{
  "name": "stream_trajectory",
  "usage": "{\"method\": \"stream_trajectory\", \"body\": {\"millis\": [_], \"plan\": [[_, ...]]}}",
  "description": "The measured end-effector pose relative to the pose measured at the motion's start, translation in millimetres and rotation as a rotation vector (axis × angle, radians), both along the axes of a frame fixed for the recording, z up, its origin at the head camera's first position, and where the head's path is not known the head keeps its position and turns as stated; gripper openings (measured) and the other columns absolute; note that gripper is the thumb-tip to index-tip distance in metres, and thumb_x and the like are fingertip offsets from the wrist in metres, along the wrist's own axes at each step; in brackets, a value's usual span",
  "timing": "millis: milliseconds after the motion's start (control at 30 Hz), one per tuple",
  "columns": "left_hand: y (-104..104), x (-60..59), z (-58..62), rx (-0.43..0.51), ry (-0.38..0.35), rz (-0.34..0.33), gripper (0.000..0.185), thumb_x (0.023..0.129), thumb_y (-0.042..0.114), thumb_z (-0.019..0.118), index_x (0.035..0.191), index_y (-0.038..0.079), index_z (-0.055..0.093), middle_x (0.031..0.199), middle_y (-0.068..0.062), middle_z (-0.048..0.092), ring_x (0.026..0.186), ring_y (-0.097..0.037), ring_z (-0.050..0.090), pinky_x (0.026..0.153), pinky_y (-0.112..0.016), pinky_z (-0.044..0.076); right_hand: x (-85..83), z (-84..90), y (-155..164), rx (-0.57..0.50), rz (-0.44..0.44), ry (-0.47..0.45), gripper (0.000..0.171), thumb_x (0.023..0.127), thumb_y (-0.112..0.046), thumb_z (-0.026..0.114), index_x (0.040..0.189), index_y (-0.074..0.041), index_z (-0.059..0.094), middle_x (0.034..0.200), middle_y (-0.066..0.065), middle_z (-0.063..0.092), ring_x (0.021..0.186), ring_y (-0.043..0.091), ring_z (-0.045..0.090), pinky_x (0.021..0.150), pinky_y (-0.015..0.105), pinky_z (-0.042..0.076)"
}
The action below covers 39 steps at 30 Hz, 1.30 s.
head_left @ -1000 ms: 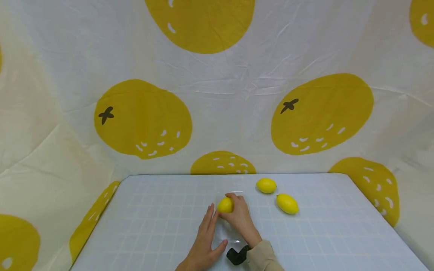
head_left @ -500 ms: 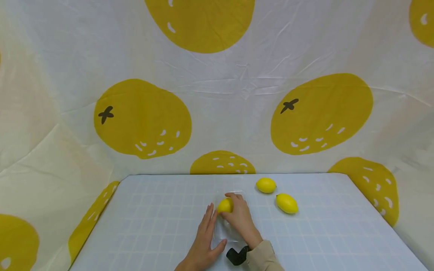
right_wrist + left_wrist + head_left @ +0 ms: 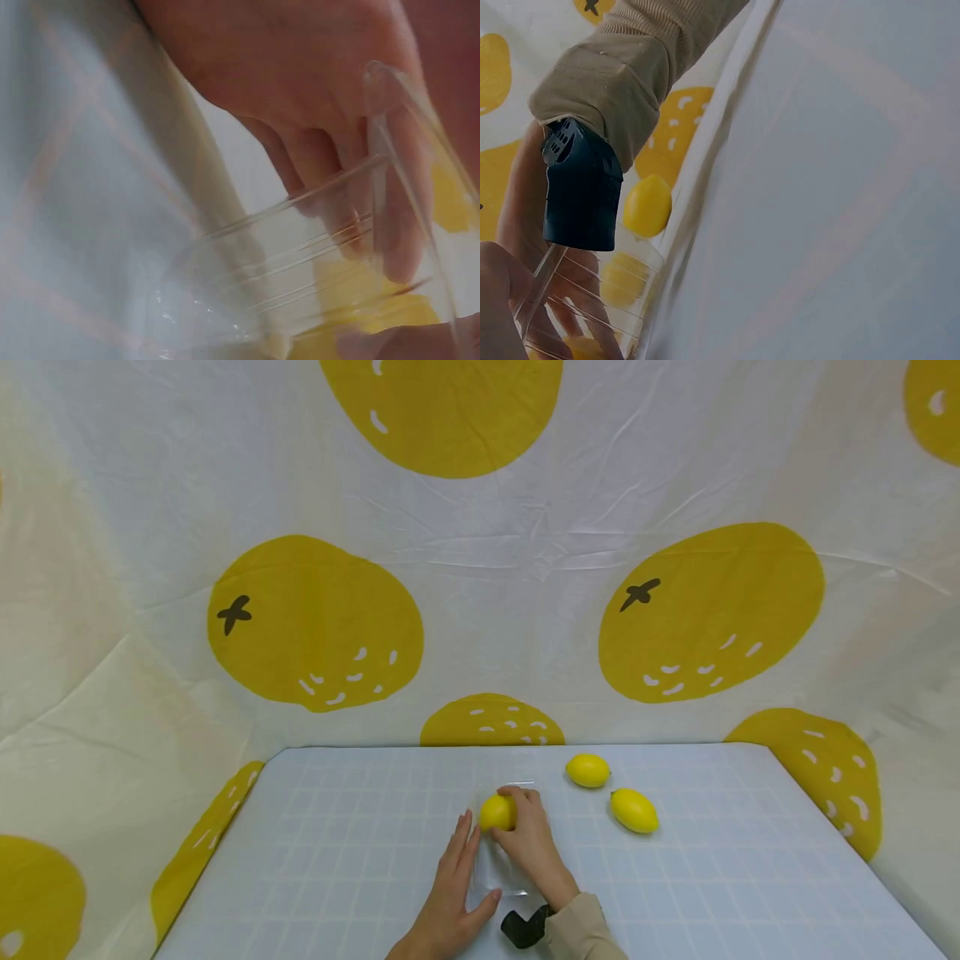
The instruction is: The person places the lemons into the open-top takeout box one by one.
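In the head view a clear plastic container (image 3: 501, 872) lies on the table under my hands. My right hand (image 3: 534, 843) holds a yellow lemon (image 3: 495, 813) between thumb and fingers at the container's far part. Straight fingers of my left hand (image 3: 453, 885) rest along the container's left side, its thumb near the front edge. Through the ribbed clear wall (image 3: 300, 262) in the right wrist view, fingers and yellow fruit show, partly blurred. The left wrist view has the right hand's fingers (image 3: 592, 311) behind the container wall.
Two more lemons lie right of the container, one farther back (image 3: 588, 771) and one nearer (image 3: 634, 811). A black wrist device (image 3: 525, 927) sits at the right cuff. A lemon-print cloth (image 3: 517, 568) hangs behind the checked tabletop (image 3: 360, 843).
The right thumb has shifted slightly on the lemon, and a little more of the fruit shows. The left hand and the two loose lemons stay put.
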State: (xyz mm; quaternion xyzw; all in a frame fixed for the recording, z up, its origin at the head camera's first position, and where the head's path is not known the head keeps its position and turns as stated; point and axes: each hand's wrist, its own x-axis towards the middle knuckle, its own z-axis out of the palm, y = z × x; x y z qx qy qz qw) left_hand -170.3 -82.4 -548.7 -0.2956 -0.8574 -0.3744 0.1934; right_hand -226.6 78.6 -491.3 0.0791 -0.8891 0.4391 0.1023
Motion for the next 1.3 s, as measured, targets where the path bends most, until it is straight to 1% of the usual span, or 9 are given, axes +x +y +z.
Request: {"method": "stream_trajectory", "body": {"millis": [133,267,433,567,667,833,1067,1233,1300], "plan": [[0.6,0.2,0.7,0.015,-0.028,-0.003,0.084,0.088,0.025,0.071,0.154,-0.003,0.027,0.163,-0.022,0.015,0.148,-0.036,0.018,0.116,-0.019,0.0,0.6,-1.9,-1.8,0.016,-0.017,0.029,0.051,0.073,0.001,0.081,0.12,-0.003,0.063,0.121,0.022,0.052,0.105,0.036,0.055,0.092,0.056,0.047],[1.4,0.8,1.2,0.03,-0.031,-0.011,0.084,0.088,0.024,0.071,0.153,-0.003,0.027,0.162,-0.023,0.015,0.148,-0.038,0.018,0.116,-0.018,-0.001,2.5,-2.9,-2.4,0.029,-0.029,0.054,0.049,0.072,0.001,0.081,0.118,-0.004,0.064,0.122,0.02,0.053,0.104,0.037,0.054,0.091,0.056,0.047],[1.1,1.5,1.0,0.035,-0.049,-0.007,0.084,0.088,0.024,0.071,0.154,-0.002,0.027,0.163,-0.021,0.014,0.148,-0.036,0.018,0.115,-0.017,-0.002,2.0,-4.6,-3.2,0.012,-0.029,0.049,0.049,0.071,0.003,0.08,0.117,-0.005,0.064,0.121,0.02,0.05,0.106,0.036,0.053,0.092,0.054,0.047],[0.6,1.1,0.4,0.02,-0.026,0.0,0.083,0.088,0.024,0.07,0.154,-0.003,0.027,0.163,-0.021,0.014,0.148,-0.037,0.018,0.116,-0.018,-0.002,1.9,-4.4,-3.4,0.008,-0.022,0.048,0.051,0.071,0.004,0.081,0.118,-0.004,0.062,0.118,0.02,0.048,0.104,0.035,0.054,0.092,0.054,0.048],[0.3,0.8,-0.2,0.016,-0.013,-0.001,0.083,0.088,0.024,0.07,0.153,-0.004,0.027,0.163,-0.022,0.014,0.148,-0.037,0.019,0.116,-0.018,-0.002,2.5,-2.8,-3.1,0.033,-0.014,0.061,0.052,0.071,0.004,0.081,0.118,-0.002,0.061,0.117,0.021,0.05,0.103,0.036,0.055,0.091,0.055,0.048],[0.1,1.1,-0.8,0.026,-0.003,-0.017,0.083,0.088,0.023,0.071,0.153,-0.005,0.027,0.162,-0.024,0.015,0.147,-0.04,0.018,0.116,-0.019,-0.002,5.8,4.1,-2.0,0.097,-0.021,0.05,0.05,0.072,0.002,0.08,0.119,-0.003,0.062,0.118,0.02,0.055,0.104,0.036,0.056,0.093,0.055,0.047],[0.3,2.4,0.0,0.029,-0.078,-0.012,0.084,0.089,0.027,0.07,0.155,-0.001,0.025,0.164,-0.018,0.011,0.149,-0.036,0.015,0.116,-0.02,-0.002,12.7,14.8,1.5,0.136,0.004,0.033,0.047,0.074,0.0,0.08,0.118,-0.002,0.062,0.118,0.02,0.056,0.103,0.037,0.057,0.093,0.055,0.048],[-0.3,1.6,0.2,0.013,-0.03,-0.007,0.083,0.089,0.027,0.069,0.154,-0.002,0.027,0.163,-0.021,0.014,0.148,-0.037,0.017,0.116,-0.02,-0.001,17.7,27.2,6.7,0.152,0.009,0.04,0.046,0.076,-0.001,0.081,0.118,-0.001,0.062,0.119,0.021,0.057,0.107,0.038,0.058,0.094,0.055,0.048],[-0.4,1.2,-0.3,0.009,-0.024,-0.004,0.083,0.089,0.027,0.07,0.154,-0.002,0.027,0.163,-0.022,0.014,0.148,-0.036,0.017,0.116,-0.021,-0.001,19.4,33.9,12.3,0.137,0.013,0.046,0.046,0.077,-0.001,0.08,0.119,-0.001,0.062,0.121,0.021,0.057,0.109,0.039,0.058,0.091,0.054,0.051]]}}
